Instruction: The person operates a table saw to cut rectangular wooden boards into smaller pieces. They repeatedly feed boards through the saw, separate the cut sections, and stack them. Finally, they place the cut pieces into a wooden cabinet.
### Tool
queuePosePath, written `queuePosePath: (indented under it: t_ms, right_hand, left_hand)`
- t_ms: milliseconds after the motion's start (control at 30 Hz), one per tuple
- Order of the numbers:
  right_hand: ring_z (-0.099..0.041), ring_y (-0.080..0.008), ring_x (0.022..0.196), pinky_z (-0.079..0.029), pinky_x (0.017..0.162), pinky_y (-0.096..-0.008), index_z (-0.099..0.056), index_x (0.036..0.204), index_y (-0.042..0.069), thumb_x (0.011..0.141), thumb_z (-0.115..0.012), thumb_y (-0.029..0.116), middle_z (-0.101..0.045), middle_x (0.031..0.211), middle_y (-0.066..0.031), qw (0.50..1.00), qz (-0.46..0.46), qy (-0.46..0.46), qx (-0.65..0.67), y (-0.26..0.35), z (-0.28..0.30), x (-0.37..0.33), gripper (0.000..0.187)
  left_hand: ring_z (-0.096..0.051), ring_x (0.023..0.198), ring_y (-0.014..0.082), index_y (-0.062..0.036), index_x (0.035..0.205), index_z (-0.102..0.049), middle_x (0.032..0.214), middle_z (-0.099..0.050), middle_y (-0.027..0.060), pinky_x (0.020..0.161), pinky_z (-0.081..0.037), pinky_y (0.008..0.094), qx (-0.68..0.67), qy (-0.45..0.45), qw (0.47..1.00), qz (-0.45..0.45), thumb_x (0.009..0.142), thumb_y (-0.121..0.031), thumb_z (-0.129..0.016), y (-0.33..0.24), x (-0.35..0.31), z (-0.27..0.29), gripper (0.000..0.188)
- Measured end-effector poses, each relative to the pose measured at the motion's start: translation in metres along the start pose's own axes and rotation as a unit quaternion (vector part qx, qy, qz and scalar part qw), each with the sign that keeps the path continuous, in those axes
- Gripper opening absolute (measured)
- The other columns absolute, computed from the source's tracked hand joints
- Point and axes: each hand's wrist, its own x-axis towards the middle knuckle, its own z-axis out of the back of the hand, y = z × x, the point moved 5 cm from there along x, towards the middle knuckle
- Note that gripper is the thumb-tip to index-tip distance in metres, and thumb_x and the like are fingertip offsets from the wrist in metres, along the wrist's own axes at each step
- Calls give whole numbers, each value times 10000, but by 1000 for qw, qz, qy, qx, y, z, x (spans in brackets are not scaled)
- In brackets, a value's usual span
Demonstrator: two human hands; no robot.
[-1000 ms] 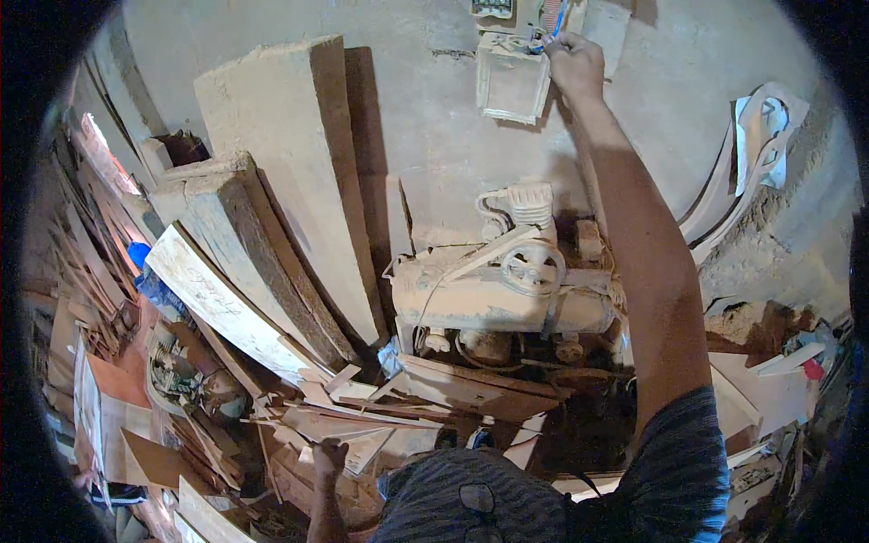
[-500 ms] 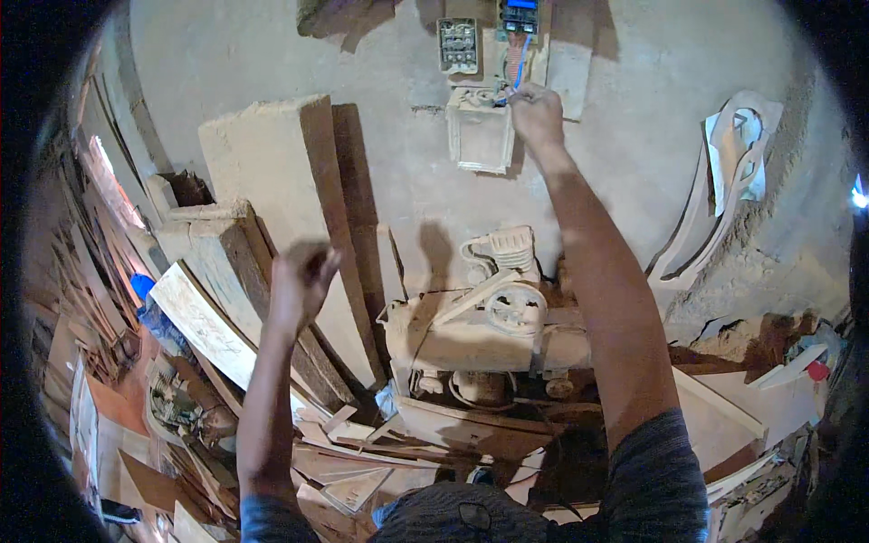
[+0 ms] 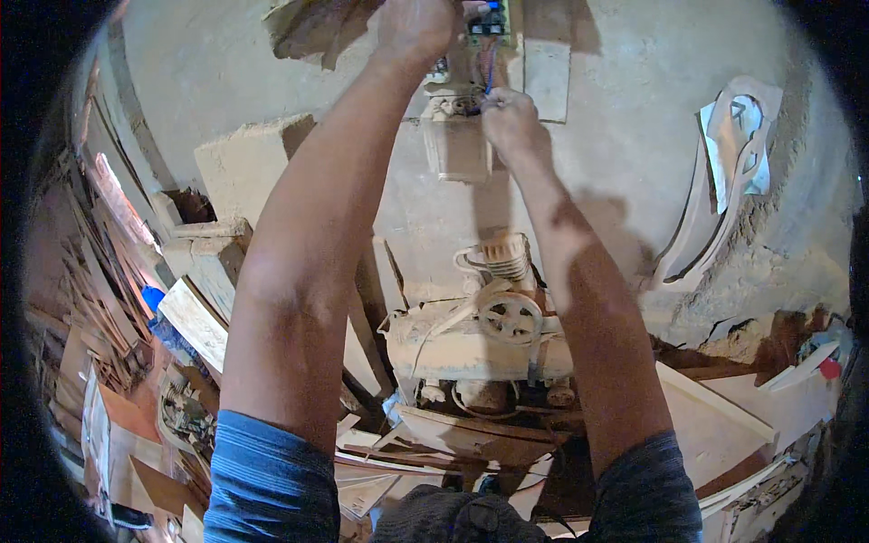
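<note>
My right hand is closed at the top of a dust-coated box on the wall, gripping the lower end of a blue wire. That wire runs up to a small electrical unit with a blue front. Raised high beside this unit, my left hand is partly cut off by the upper edge, so most of its fingers are hidden. The left hand and forearm cover most of a small device with terminals.
Below stands a dusty air compressor with a spoked wheel. Thick timber leans on the wall at left. Curved wooden pieces lean at right. Wood offcuts litter the floor.
My left hand has risen from beside the leaning timber to the electrical unit. My right hand stays at the box with the blue wire; the view has shifted slightly.
</note>
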Motion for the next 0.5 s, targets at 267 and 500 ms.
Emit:
queuePosePath:
  t_ms: [267,500]
  right_hand:
    - [-667,-316,774,-507,735,-413,-728,822,68,816,-694,151,-698,801,-175,992,78,-56,80,-28,-26,10,90]
    - [-677,-330,767,-520,724,-400,-729,824,37,808,-672,125,-691,796,-200,986,77,-83,119,-33,-31,16,106]
  left_hand:
    - [-674,946,400,-162,1072,-732,1002,-710,194,816,-541,459,114,185,972,86,822,-479,-730,8,8,-38,403]
    - [-718,862,335,-144,1057,-734,922,-727,177,775,-558,440,151,107,981,49,844,-501,-709,14,8,-45,417]
